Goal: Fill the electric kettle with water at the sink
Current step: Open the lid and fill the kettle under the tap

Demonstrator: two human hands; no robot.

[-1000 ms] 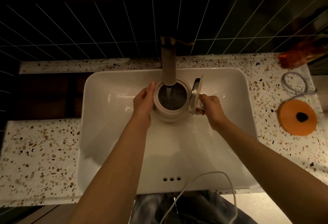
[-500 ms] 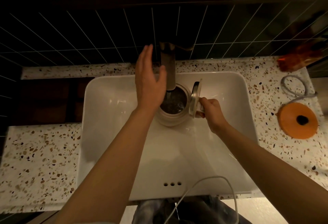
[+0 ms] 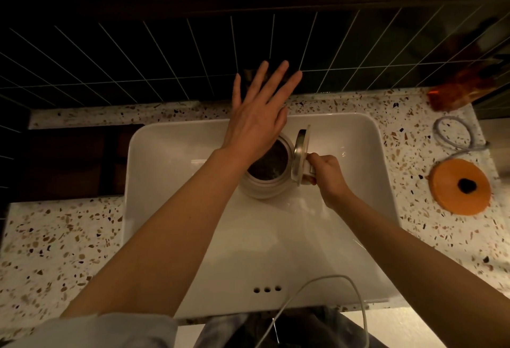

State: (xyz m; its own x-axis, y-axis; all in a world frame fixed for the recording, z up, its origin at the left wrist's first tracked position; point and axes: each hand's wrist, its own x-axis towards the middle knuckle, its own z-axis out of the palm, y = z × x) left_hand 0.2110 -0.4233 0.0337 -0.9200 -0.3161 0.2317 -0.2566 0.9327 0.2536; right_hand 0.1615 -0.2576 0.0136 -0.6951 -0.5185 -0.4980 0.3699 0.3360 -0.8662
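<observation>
Since a second ago my left hand [image 3: 258,115] has come off the kettle's side, where it had been steadying the body, and risen with fingers spread flat up over the tap, which it now hides almost entirely; half a second ago it was only partway there, beside the spout. My right hand [image 3: 325,175] has not moved: it is closed around the handle of the kettle [image 3: 266,179], which sits low in the white sink [image 3: 367,138] with its lid [image 3: 301,154] tipped up on its hinge toward my right. I can see dark water inside the kettle, but with my palm in the way I cannot tell whether the stream is running. I judge the step in hand is shutting off the tap, so I want the open left hand to find the lever without knocking the spout, and the right grip to stay firm, because one hand alone now bears the weight of a filled kettle. Keeping it level and over the basin means any slop lands in the sink and not on the speckled counter [image 3: 55,240], where the orange base [image 3: 460,186] and its grey cord [image 3: 455,138] sit well off to my right. A white cable [image 3: 331,281] hangs across the sink's near edge; I should lift clear of it.
</observation>
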